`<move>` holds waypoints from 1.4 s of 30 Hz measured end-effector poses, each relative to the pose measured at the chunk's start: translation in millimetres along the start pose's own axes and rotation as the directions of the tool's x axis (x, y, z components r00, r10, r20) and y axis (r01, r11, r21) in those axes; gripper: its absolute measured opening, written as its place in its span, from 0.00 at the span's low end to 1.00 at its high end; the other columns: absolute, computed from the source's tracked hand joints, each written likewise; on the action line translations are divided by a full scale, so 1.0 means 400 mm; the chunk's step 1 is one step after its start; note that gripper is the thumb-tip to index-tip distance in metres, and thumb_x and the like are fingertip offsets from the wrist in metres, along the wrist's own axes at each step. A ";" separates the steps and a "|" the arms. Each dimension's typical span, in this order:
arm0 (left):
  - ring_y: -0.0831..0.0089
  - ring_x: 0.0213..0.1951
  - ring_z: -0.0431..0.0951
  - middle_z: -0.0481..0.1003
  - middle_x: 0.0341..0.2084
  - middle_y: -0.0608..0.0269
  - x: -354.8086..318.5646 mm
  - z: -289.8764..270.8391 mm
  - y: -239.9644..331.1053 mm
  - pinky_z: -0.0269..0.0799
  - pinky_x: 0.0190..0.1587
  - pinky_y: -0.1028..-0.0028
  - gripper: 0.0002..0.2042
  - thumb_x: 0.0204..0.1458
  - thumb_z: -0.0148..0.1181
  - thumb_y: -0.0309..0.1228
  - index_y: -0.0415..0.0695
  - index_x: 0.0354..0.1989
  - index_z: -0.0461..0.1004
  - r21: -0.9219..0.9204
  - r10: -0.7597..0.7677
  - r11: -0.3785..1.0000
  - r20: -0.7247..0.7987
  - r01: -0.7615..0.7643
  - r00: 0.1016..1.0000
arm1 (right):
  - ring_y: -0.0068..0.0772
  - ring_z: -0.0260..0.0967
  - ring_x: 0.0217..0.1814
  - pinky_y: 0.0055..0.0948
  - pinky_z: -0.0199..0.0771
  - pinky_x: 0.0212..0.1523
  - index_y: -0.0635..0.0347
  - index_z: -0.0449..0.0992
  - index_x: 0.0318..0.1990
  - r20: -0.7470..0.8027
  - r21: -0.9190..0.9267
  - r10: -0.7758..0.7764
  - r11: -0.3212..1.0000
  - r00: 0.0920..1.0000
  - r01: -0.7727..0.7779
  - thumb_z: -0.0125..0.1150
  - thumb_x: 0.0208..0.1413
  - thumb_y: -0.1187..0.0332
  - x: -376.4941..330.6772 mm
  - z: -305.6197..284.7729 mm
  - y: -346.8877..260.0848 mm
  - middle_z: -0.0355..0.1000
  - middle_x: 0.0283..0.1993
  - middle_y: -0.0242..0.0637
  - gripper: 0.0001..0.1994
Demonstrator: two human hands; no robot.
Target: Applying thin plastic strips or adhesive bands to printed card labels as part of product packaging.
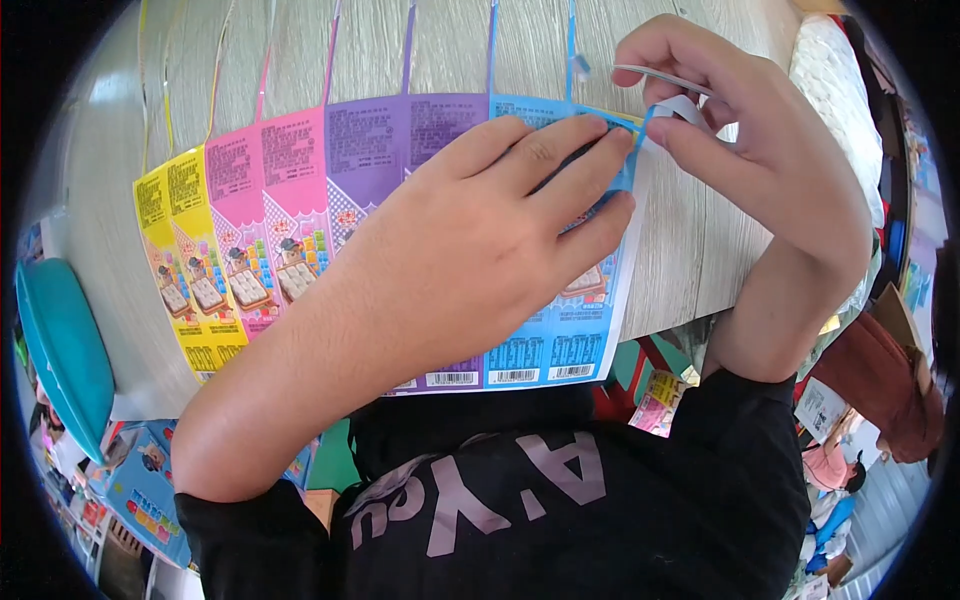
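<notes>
Okay, my left hand (pixel 480 220) lies flat, fingers spread, pressing the blue card (pixel 560 340) at the right end of a row of overlapping yellow, pink and purple cards (pixel 290 200) on the counter (pixel 690 230). My right hand (pixel 740 130) pinches a thin white strip (pixel 665 78) just above the blue card's top corner.

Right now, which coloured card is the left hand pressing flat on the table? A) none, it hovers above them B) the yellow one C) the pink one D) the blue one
D: the left hand lies spread across the row of cards with its fingers on the blue card at the right end, beside the right hand.
</notes>
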State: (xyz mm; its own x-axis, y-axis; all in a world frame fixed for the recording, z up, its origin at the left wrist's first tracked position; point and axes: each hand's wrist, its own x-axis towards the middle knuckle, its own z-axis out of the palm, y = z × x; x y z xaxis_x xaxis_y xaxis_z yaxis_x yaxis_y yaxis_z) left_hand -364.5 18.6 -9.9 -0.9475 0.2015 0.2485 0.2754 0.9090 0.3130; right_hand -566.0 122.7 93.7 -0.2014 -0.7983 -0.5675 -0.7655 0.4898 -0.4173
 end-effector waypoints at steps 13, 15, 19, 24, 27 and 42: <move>0.61 0.67 0.71 0.72 0.66 0.55 -0.005 0.001 0.001 0.66 0.66 0.60 0.26 0.48 0.63 0.30 0.49 0.60 0.75 -0.016 0.014 1.000 -0.060 -0.015 0.998 | 0.22 0.68 0.34 0.25 0.70 0.34 0.63 0.70 0.51 -0.181 0.228 -0.400 0.871 0.898 0.434 0.61 0.60 0.76 0.010 0.066 0.062 0.73 0.38 0.34 0.13; 0.61 0.67 0.71 0.73 0.64 0.55 -0.001 -0.001 0.003 0.67 0.66 0.59 0.26 0.49 0.64 0.30 0.49 0.60 0.74 -0.016 0.032 0.999 -0.047 -0.033 0.998 | 0.21 0.68 0.35 0.23 0.70 0.35 0.63 0.70 0.50 -0.217 0.285 -0.580 0.732 0.785 0.619 0.61 0.61 0.76 0.035 0.087 0.062 0.72 0.39 0.33 0.12; 0.60 0.67 0.72 0.74 0.63 0.55 -0.009 0.004 -0.001 0.67 0.66 0.60 0.26 0.49 0.66 0.30 0.48 0.61 0.74 0.010 0.033 0.999 -0.089 -0.032 0.995 | 0.18 0.67 0.37 0.21 0.69 0.35 0.63 0.69 0.50 -0.318 0.371 -0.846 0.303 0.427 0.878 0.59 0.63 0.77 0.126 0.120 0.078 0.71 0.41 0.32 0.11; 0.59 0.66 0.73 0.74 0.63 0.54 -0.007 0.007 -0.004 0.69 0.65 0.61 0.26 0.50 0.66 0.29 0.45 0.60 0.74 0.095 0.093 0.992 -0.113 -0.083 0.989 | 0.17 0.66 0.38 0.20 0.71 0.37 0.62 0.69 0.51 -0.374 0.336 -0.906 0.064 0.195 0.940 0.58 0.65 0.76 0.143 0.107 0.157 0.69 0.42 0.32 0.10; 0.59 0.66 0.74 0.75 0.62 0.52 -0.001 0.011 0.001 0.68 0.66 0.61 0.24 0.51 0.64 0.27 0.41 0.59 0.74 0.081 0.114 0.991 -0.128 -0.104 0.985 | 0.18 0.67 0.42 0.25 0.76 0.43 0.60 0.69 0.52 -0.235 0.287 -0.623 0.688 0.746 0.666 0.57 0.66 0.75 -0.002 0.063 0.059 0.68 0.44 0.32 0.10; 0.58 0.66 0.74 0.75 0.62 0.47 -0.012 0.017 -0.019 0.68 0.65 0.62 0.18 0.53 0.61 0.27 0.39 0.54 0.76 0.103 0.126 0.989 -0.183 -0.108 0.975 | 0.16 0.63 0.42 0.21 0.74 0.40 0.59 0.66 0.66 -0.497 0.317 -0.222 0.854 0.839 0.413 0.65 0.60 0.78 -0.034 0.205 0.095 0.65 0.57 0.30 0.27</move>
State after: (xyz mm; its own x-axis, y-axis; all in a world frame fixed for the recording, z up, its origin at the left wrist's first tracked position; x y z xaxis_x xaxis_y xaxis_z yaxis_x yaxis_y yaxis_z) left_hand -363.0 13.2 -19.7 -0.8593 0.2437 0.4497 0.3579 0.9146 0.1883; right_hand -542.1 180.9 27.5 -0.3029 -0.9525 -0.0315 -0.5434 0.1998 -0.8153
